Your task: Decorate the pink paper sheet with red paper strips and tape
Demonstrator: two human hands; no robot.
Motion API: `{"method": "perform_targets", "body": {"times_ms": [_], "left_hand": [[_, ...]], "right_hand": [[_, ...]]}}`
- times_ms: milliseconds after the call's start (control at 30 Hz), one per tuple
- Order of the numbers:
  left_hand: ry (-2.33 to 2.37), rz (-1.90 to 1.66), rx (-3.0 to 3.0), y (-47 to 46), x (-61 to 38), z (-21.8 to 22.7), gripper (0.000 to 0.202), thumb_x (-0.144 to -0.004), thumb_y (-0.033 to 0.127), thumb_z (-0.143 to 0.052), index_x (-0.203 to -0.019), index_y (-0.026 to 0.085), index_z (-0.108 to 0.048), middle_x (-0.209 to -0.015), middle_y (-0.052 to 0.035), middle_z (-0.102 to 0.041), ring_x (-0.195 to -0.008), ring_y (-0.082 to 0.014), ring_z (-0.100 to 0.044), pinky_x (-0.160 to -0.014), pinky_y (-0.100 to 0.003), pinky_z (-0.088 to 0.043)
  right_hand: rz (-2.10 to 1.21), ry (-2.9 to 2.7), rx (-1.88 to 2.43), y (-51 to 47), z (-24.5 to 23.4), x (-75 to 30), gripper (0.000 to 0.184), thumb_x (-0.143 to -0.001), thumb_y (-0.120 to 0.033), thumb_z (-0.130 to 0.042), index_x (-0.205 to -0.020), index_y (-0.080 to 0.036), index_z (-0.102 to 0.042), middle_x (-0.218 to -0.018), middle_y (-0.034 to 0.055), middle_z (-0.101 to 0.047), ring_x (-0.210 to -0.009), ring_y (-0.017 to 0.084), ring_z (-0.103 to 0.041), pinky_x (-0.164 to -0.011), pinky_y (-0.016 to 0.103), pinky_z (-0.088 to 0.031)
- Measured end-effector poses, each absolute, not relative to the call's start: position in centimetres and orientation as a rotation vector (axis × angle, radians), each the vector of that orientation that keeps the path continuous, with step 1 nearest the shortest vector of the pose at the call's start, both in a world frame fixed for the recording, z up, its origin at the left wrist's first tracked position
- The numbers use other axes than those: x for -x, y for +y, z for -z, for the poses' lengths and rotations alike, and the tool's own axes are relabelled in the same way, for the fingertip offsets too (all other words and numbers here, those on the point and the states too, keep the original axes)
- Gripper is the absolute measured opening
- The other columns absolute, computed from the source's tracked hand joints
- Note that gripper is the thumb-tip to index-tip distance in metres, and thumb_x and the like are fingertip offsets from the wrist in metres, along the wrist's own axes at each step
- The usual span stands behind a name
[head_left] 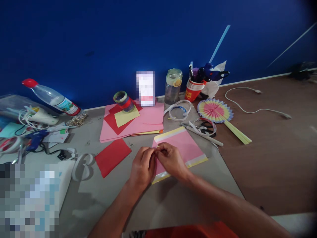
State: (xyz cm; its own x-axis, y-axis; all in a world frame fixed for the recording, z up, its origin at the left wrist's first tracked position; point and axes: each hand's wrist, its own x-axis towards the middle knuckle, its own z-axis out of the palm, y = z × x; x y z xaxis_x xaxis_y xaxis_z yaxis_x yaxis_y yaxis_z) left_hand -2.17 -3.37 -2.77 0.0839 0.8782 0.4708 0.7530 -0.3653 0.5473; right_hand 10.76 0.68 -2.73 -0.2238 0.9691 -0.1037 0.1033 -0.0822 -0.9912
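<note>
A pink sheet of paper (187, 145) with white and yellow strips along two opposite edges lies on the grey mat. At its left edge my left hand (143, 165) is closed, thumb and fingers pinched together on the paper. My right hand (172, 160) pinches the same edge, its fingertips touching those of the left. The exact fold or bit of paper between the fingertips is hidden. Left of my hands lies a red sheet of paper (113, 157). Behind them, a pink paper stack (153, 114) carries red pieces and a small yellow sheet (127, 116).
Tape rolls (205, 126) and a grey-handled tool (210, 138) lie close beyond the pink sheet. A pleated paper fan (215, 111), a bottle (173, 86) and a red cup (193, 90) stand or lie farther back. A glue gun (34, 140) and cables clutter the left.
</note>
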Motion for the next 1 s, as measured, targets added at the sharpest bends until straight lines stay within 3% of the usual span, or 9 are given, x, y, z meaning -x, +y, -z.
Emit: {"method": "perform_targets", "body": {"times_ms": [500, 767, 1000], "left_hand": [[1.691, -1.145, -2.228, -3.39, 1.88, 2.44, 0.020, -0.091, 0.012, -0.045, -0.105, 0.018, -0.058, -0.090, -0.0071, -0.061, -0.083, -0.0145, -0.060, -0.077, -0.027, -0.052], [1.719, -1.172, -2.208, -3.29, 1.84, 2.38, 0.019, -0.090, 0.011, -0.045, -0.102, 0.018, -0.058, -0.087, -0.0055, -0.060, -0.081, -0.0135, -0.060, -0.075, -0.025, -0.052], [1.735, -1.090, -2.331, -3.29, 2.07, 2.45, 0.021, -0.091, 0.013, -0.043, -0.106, 0.018, -0.057, -0.089, -0.0077, -0.062, -0.082, -0.0158, -0.061, -0.075, -0.028, -0.053]], "right_hand": [[-1.364, -1.482, 1.278, 0.76, 2.76, -10.78, 0.007, -0.071, -0.021, -0.047, -0.065, -0.020, -0.050, -0.056, -0.0053, -0.048, -0.051, 0.010, -0.045, -0.049, 0.021, -0.035], [-1.437, -1.416, 1.207, 0.76, 3.30, -10.75, 0.009, -0.071, -0.020, -0.050, -0.070, -0.018, -0.058, -0.065, -0.0013, -0.060, -0.060, 0.012, -0.055, -0.057, 0.022, -0.044], [-1.466, -1.372, 1.193, 0.72, 3.14, -10.79, 0.008, -0.071, -0.024, -0.054, -0.068, -0.017, -0.059, -0.065, -0.0008, -0.061, -0.058, 0.012, -0.056, -0.056, 0.023, -0.046]]}}
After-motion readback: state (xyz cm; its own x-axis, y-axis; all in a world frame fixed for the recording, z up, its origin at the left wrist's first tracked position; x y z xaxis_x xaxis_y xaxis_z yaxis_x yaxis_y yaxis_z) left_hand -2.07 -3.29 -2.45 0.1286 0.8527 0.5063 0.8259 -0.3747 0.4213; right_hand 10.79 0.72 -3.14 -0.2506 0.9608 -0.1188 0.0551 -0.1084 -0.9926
